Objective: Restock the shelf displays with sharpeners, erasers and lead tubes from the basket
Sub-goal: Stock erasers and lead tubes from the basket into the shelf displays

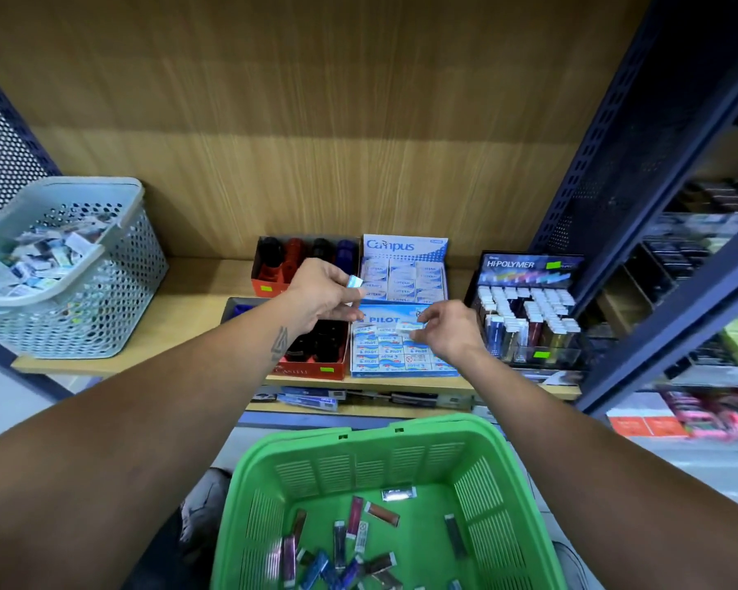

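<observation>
Erasers (410, 326), flat paper-sleeved blocks, pinched by both hands (452, 330).

Looks like a stationery shop: wooden shelf (197, 300) with branded display boxes, Pilot eraser box (401, 364), Hi-Polymer lead display (529, 266), green price stickers (541, 355).

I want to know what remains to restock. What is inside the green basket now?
Inside the green basket lie loose lead tubes, scattered on its floor, mostly near the front. The frame's lower edge cuts off the nearest part, so any items there cannot be seen.
</observation>
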`<state>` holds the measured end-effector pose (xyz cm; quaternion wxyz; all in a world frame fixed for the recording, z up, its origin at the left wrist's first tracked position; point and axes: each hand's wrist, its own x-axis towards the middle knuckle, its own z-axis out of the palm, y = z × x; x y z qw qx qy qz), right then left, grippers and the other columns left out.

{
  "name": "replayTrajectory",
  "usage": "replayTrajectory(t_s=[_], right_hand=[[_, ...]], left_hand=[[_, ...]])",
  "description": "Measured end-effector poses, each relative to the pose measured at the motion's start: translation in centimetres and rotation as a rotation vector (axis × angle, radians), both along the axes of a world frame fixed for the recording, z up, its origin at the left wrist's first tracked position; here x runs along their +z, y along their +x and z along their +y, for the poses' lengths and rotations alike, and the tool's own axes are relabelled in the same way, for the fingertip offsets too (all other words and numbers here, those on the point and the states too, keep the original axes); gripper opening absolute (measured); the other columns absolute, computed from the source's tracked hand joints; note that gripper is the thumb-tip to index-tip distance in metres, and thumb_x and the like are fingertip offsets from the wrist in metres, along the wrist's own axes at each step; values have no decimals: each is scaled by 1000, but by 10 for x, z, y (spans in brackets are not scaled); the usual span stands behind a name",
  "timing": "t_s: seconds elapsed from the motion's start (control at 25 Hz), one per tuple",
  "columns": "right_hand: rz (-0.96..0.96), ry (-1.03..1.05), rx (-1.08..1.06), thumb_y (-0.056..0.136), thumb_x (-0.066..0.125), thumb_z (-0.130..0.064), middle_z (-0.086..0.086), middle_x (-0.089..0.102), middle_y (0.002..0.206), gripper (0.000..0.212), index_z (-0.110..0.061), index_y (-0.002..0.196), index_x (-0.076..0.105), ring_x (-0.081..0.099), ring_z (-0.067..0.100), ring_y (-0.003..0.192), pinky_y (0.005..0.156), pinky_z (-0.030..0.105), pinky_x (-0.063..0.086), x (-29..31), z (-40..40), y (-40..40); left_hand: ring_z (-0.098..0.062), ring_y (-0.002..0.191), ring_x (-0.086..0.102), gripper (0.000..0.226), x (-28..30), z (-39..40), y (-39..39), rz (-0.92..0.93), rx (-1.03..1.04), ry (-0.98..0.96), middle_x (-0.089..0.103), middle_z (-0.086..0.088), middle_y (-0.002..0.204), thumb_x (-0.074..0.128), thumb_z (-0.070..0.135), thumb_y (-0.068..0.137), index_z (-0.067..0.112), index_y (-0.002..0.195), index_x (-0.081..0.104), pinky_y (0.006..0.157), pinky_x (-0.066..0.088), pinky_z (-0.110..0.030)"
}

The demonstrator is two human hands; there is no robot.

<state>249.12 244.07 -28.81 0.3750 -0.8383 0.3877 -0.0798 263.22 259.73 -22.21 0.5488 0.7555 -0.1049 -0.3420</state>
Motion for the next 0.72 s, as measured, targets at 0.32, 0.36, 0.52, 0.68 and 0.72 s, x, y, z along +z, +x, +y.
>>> replayTrajectory(t_s=[0.32,0.36,0.52,0.68,0.72], right_hand=[[131,-56,133,80,81,-24,8,73,96,24,-19,102,74,69,21,86,80,31,57,-36,45,41],[145,-73,131,82,79,-24,8,73,99,24,-19,105,73,69,22,87,80,31,56,-36,47,44],[140,-145,87,87,74,-25,7,64,106,26,-15,108,62,63,28,96,76,32,50,-35,53,50],[132,-94,76,84,75,-28,3,62,97,27,-18,101,56,61,25,87,70,30,45,-33,56,48],[78,-41,65,82,76,-25,2,63,92,27,-19,101,57,63,23,82,67,28,46,-31,54,45]], left_hand=[[-21,60,66,27,-20,1,8,-107,-105,157,69,-28,94,52,-11,93,-5,119,56,47,52,-22],[-22,58,66,25,-20,1,9,-129,-111,164,69,-27,88,52,-11,93,-6,118,54,46,50,-22],[-23,58,65,20,-19,4,10,-150,-119,168,70,-29,85,59,-11,90,-6,108,56,49,52,-24],[-22,61,66,12,-19,6,3,-177,-162,195,72,-26,85,65,-4,90,-2,102,63,49,52,-23],[-22,59,66,13,-19,5,2,-178,-168,200,71,-26,82,64,-4,90,-3,103,64,48,51,-23]])
